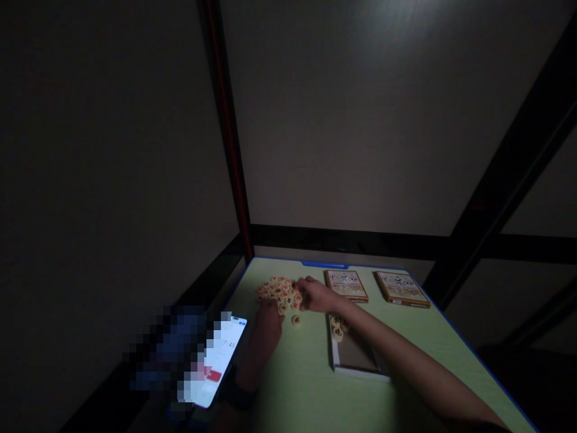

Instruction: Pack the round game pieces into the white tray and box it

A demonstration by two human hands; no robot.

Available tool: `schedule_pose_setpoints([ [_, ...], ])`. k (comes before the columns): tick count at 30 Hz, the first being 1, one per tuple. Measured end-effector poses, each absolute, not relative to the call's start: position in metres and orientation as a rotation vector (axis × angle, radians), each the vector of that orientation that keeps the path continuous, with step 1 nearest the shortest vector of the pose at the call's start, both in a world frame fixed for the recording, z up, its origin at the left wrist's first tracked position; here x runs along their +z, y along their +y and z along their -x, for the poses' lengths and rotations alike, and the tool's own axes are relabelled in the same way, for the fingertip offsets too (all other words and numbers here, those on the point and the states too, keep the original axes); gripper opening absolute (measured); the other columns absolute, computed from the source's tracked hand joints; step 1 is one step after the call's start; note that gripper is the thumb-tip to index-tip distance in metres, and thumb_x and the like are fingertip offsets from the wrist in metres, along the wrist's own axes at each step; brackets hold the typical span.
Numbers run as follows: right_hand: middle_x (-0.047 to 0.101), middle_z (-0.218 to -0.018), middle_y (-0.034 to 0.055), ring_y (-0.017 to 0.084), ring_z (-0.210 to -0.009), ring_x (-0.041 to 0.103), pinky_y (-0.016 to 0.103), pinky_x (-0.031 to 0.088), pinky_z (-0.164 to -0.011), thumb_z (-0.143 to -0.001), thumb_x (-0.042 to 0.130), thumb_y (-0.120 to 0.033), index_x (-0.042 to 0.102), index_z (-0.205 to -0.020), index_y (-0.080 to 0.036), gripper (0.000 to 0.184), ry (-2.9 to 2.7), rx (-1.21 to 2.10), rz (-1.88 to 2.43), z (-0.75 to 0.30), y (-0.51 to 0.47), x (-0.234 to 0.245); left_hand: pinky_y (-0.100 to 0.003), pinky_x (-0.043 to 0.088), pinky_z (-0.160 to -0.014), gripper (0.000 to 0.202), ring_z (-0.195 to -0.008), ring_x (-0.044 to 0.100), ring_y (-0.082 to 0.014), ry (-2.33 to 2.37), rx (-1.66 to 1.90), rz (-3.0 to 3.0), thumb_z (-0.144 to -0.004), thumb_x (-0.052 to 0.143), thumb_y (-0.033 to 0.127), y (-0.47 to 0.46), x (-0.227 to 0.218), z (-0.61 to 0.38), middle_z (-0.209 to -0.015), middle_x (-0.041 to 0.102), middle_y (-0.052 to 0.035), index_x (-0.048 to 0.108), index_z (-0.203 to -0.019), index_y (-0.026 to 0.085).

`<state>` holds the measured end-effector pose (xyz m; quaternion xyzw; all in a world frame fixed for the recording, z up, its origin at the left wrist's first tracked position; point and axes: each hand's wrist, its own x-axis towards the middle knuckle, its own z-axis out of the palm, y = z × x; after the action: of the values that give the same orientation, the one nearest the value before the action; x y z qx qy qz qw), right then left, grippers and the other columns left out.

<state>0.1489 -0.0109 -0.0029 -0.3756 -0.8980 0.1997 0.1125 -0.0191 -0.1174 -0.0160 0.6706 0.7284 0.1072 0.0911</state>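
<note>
A pile of round pale game pieces with red and black marks lies on the green table near its far left corner. My right hand reaches across to the pile's right edge, fingers curled on the pieces. My left hand rests at the pile's near edge; it is dark and its fingers are hard to read. One loose piece lies just in front of the pile. An open shallow box under my right forearm holds a few pieces at its far end.
Two closed flat boxes, one and another, lie at the table's far edge. A lit phone sits at the left front. Dark frame bars and a red-brown post rise behind the table. The room is dim.
</note>
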Motion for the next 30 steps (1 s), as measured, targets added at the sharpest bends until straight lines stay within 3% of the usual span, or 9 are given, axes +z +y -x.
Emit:
schedule_pose_setpoints([
  [7,0.059,-0.104,0.0083,0.02,-0.089,0.057,0.031,0.047,-0.083,-0.063,0.082,-0.014,0.061,-0.112,-0.015,0.053,-2.63,0.569,1.096,-0.148,-0.011,-0.005,-0.034,0.043,-0.097,0.027,-0.113,0.059,-0.0246,2.145,0.431,-2.088,-0.086,0.05,0.009,-0.135,-0.008,0.002,-0.114,0.064,-0.0141,0.061,-0.11,0.013],
  [11,0.063,-0.101,0.0081,0.021,-0.091,0.058,0.03,0.046,-0.082,-0.063,0.082,-0.017,0.062,-0.113,-0.015,0.054,-2.655,0.509,1.067,-0.15,-0.005,-0.002,-0.033,0.047,-0.087,0.024,-0.103,0.062,-0.0257,2.167,0.433,-2.069,-0.09,0.054,0.024,-0.141,-0.009,-0.013,-0.113,0.065,-0.0159,0.062,-0.109,0.012],
  [14,0.068,-0.097,0.0085,0.021,-0.087,0.061,0.028,0.046,-0.08,-0.072,0.076,-0.018,0.065,-0.112,-0.014,0.042,-2.665,0.431,1.097,-0.15,0.005,0.003,-0.032,0.048,-0.084,0.032,-0.103,0.063,-0.0258,2.113,0.393,-2.12,-0.091,0.057,0.033,-0.141,-0.01,-0.019,-0.115,0.065,-0.0159,0.061,-0.115,0.013],
  [19,0.073,-0.084,0.0064,0.017,-0.075,0.064,0.024,0.043,-0.069,-0.077,0.065,-0.01,0.071,-0.101,-0.013,0.025,-2.7,0.396,1.167,-0.141,0.025,0.006,-0.031,0.049,-0.082,0.025,-0.103,0.064,-0.0244,2.18,0.278,-2.078,-0.093,0.056,0.025,-0.133,-0.011,-0.014,-0.116,0.065,-0.0152,0.062,-0.115,0.013],
  [30,0.076,-0.09,0.0052,0.019,-0.085,0.067,0.023,0.043,-0.069,-0.078,0.063,-0.013,0.075,-0.091,-0.019,0.018,-2.835,0.262,1.186,-0.109,0.034,0.006,-0.032,0.048,-0.083,0.025,-0.103,0.065,-0.0247,2.153,0.345,-2.078,-0.096,0.044,0.02,-0.135,-0.017,-0.013,-0.115,0.067,-0.0146,0.064,-0.111,0.015],
])
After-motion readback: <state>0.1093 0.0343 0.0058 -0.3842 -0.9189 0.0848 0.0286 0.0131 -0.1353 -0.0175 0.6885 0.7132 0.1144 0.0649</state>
